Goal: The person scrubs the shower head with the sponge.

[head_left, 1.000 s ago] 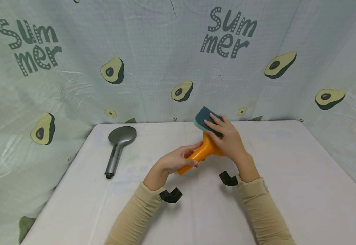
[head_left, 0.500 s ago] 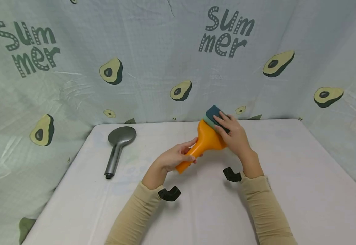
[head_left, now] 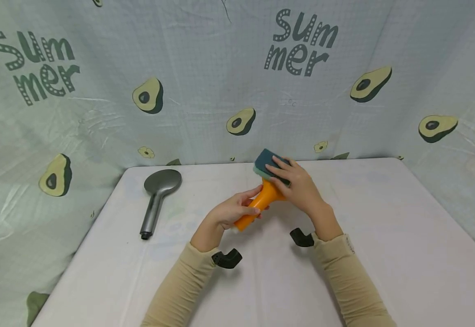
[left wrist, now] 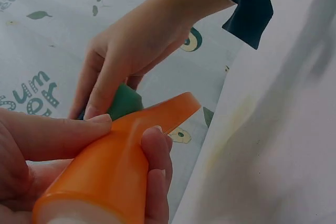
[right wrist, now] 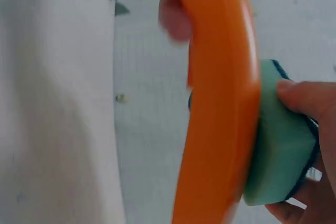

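My left hand (head_left: 235, 210) grips the handle of an orange tool (head_left: 266, 194), which flares from a rounded handle into a broad head. In the left wrist view the handle's pale end faces the camera, with thumb and fingers around the orange plastic (left wrist: 107, 166). My right hand (head_left: 300, 186) holds a sponge (head_left: 267, 160) with a dark scouring layer and a green foam side. The foam (right wrist: 278, 145) lies against the broad head in the right wrist view. Sponge and right hand cover much of that head in the head view.
A grey shower head (head_left: 161, 182) lies at the left on the white table (head_left: 205, 290). Behind the table's far edge hangs a pale curtain (head_left: 196, 59) printed with avocados. Black mounts (head_left: 227, 259) sit at both wrists.
The right hand moved the sponge right over the orange tool's head, then back left and slightly nearer. My left hand keeps its grip with little shift. The grey shower head stays put.
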### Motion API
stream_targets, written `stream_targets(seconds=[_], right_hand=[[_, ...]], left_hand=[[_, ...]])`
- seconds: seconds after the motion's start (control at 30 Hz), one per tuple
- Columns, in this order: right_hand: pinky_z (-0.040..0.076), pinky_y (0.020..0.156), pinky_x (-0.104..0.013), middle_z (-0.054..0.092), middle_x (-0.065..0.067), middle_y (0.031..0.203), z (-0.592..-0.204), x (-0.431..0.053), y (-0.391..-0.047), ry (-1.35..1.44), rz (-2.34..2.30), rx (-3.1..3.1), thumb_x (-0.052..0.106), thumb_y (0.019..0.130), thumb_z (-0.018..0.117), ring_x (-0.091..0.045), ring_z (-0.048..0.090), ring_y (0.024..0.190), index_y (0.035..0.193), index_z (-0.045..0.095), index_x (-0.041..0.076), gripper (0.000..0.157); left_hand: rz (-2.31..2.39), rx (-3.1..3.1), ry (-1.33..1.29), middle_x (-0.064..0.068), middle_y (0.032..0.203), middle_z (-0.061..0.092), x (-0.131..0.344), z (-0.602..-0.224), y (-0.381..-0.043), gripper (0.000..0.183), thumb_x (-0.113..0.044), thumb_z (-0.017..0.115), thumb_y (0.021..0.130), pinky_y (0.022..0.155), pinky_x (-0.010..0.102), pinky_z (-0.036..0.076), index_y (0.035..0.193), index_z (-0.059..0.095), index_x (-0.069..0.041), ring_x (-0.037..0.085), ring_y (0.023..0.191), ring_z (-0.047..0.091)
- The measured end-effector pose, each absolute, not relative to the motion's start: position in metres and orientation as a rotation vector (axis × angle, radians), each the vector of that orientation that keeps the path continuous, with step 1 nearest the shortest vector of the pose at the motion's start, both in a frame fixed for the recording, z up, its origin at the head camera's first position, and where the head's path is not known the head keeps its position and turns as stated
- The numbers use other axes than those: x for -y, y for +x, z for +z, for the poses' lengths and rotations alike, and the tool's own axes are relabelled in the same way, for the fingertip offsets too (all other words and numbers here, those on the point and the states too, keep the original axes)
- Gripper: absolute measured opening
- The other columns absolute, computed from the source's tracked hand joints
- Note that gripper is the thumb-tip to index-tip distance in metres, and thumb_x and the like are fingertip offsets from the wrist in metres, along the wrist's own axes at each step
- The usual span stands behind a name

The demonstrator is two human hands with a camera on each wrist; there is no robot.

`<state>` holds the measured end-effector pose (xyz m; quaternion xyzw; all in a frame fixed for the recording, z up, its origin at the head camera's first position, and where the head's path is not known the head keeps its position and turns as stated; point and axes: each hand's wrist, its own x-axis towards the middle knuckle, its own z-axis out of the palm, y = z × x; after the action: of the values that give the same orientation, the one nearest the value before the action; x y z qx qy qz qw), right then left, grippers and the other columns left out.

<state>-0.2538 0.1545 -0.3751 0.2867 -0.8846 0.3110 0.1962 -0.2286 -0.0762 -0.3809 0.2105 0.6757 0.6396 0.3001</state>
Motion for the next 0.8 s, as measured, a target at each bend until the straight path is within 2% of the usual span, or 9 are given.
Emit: stream_targets(seconds=[0.13, 0.23, 0.37, 0.5, 0.6, 0.7, 0.8], right_hand=[[0.029, 0.114, -0.063, 0.046, -0.014, 0.155, -0.381, -0.177, -0.261, 0.491, 1.03, 2.53, 0.02, 0.103, 0.066, -0.046, 0.037, 0.143, 0.145, 0.06, 0.01, 0.044], [0.029, 0.116, -0.06, 0.044, -0.015, 0.156, -0.384, -0.193, -0.263, 0.296, 1.162, 2.551, 0.024, 0.105, 0.061, -0.044, 0.036, 0.145, 0.148, 0.055, 0.01, 0.046], [0.03, 0.117, -0.054, 0.043, -0.014, 0.156, -0.386, -0.205, -0.265, 0.183, 1.28, 2.541, 0.029, 0.107, 0.058, -0.039, 0.036, 0.146, 0.151, 0.053, 0.012, 0.048], [0.032, 0.116, -0.051, 0.045, -0.012, 0.156, -0.385, -0.204, -0.266, 0.208, 1.369, 2.474, 0.03, 0.106, 0.06, -0.036, 0.037, 0.146, 0.15, 0.054, 0.012, 0.048], [0.03, 0.118, -0.051, 0.047, -0.013, 0.154, -0.384, -0.197, -0.266, 0.305, 1.355, 2.405, 0.024, 0.104, 0.064, -0.037, 0.039, 0.145, 0.147, 0.057, 0.008, 0.046], [0.032, 0.116, -0.054, 0.05, -0.016, 0.152, -0.383, -0.184, -0.264, 0.433, 1.277, 2.338, 0.016, 0.101, 0.068, -0.04, 0.042, 0.142, 0.142, 0.061, 0.005, 0.043], [0.038, 0.111, -0.058, 0.054, -0.017, 0.147, -0.384, -0.167, -0.261, 0.592, 1.176, 2.276, 0.011, 0.095, 0.074, -0.043, 0.048, 0.136, 0.136, 0.066, 0.003, 0.042]], left_hand=[[1.699, -1.787, 0.536, 0.039, 0.142, 0.048, 0.075, -0.379, -0.228, 0.071, 0.006, 0.049, 0.102, 0.078, 0.024, 0.047, 0.163, 0.015, -0.004, 0.021, 0.091, 0.062], [1.714, -1.778, 0.523, 0.039, 0.142, 0.047, 0.076, -0.379, -0.228, 0.071, 0.006, 0.049, 0.102, 0.077, 0.023, 0.046, 0.164, 0.015, -0.004, 0.016, 0.088, 0.062], [1.749, -1.737, 0.514, 0.037, 0.143, 0.049, 0.079, -0.378, -0.229, 0.072, 0.006, 0.049, 0.102, 0.077, 0.023, 0.048, 0.164, 0.015, -0.006, 0.013, 0.086, 0.062], [1.807, -1.695, 0.504, 0.03, 0.137, 0.057, 0.085, -0.376, -0.23, 0.071, 0.007, 0.048, 0.103, 0.076, 0.023, 0.05, 0.164, 0.016, -0.008, 0.012, 0.086, 0.064], [1.853, -1.69, 0.503, 0.018, 0.126, 0.065, 0.091, -0.374, -0.231, 0.071, 0.007, 0.047, 0.103, 0.076, 0.023, 0.051, 0.164, 0.016, -0.008, 0.012, 0.085, 0.064], [1.888, -1.693, 0.494, 0.008, 0.119, 0.067, 0.096, -0.372, -0.233, 0.071, 0.005, 0.047, 0.102, 0.076, 0.024, 0.051, 0.165, 0.015, -0.008, 0.013, 0.085, 0.063], [1.912, -1.709, 0.466, 0.006, 0.118, 0.066, 0.102, -0.371, -0.234, 0.071, 0.004, 0.047, 0.103, 0.076, 0.023, 0.052, 0.165, 0.014, -0.008, 0.012, 0.084, 0.063]])
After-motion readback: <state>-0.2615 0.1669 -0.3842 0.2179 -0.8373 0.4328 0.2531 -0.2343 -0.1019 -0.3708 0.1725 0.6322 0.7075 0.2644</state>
